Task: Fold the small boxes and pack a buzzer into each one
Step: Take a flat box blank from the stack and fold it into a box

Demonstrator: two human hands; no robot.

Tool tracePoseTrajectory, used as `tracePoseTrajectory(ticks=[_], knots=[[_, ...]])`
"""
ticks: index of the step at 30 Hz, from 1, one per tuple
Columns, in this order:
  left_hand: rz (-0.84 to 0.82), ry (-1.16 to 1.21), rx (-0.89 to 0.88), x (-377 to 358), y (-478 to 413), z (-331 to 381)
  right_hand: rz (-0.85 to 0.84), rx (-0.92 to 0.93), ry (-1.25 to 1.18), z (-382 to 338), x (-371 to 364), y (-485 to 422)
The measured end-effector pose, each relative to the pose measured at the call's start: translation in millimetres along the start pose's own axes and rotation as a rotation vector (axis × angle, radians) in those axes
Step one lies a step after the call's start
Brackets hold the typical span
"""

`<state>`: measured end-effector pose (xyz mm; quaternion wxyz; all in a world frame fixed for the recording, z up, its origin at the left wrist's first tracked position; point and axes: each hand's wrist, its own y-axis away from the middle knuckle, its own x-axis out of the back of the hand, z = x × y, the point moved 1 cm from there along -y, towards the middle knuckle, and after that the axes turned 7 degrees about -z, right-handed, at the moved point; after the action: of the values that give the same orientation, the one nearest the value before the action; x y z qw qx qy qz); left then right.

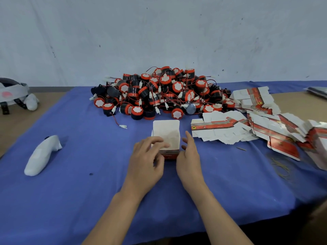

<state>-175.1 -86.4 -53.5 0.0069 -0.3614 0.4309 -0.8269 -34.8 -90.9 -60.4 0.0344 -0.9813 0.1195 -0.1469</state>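
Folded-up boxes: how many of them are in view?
1. The folded box stands on the blue cloth before the buzzer pile; the left hand holds it, the right hand is beside it. The flat boxes at right may hide others.

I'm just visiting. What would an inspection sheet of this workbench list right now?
Surface: blue cloth over a table.
Job's things: small box, flap up, centre; buzzer pile behind it; flat box blanks at right.
Clutter: white wrapped object at left; rubber bands at right.
Grippers: left hand grips the small box; right hand touches its side, fingers straight.
Cables: red wires with white plugs on the buzzers.
Surroundings: marked pale wall; strapped headgear far left.
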Motion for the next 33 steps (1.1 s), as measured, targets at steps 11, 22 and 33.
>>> tracePoseTrajectory(ticks=[11, 22, 33], knots=[[0.27, 0.411, 0.661, 7.4, -6.5, -33.2, 0.128, -0.043, -0.307, 4.2, 11.8, -3.9], [-0.118, 0.001, 0.642, -6.0, -96.7, -133.0, -0.058, 0.047, -0.019, -9.9, 37.1, -68.7], [-0.46, -0.333, 0.669, -43.7, -153.9, -187.5, -0.01, 0.029, -0.077, 29.4, 32.2, -74.2]])
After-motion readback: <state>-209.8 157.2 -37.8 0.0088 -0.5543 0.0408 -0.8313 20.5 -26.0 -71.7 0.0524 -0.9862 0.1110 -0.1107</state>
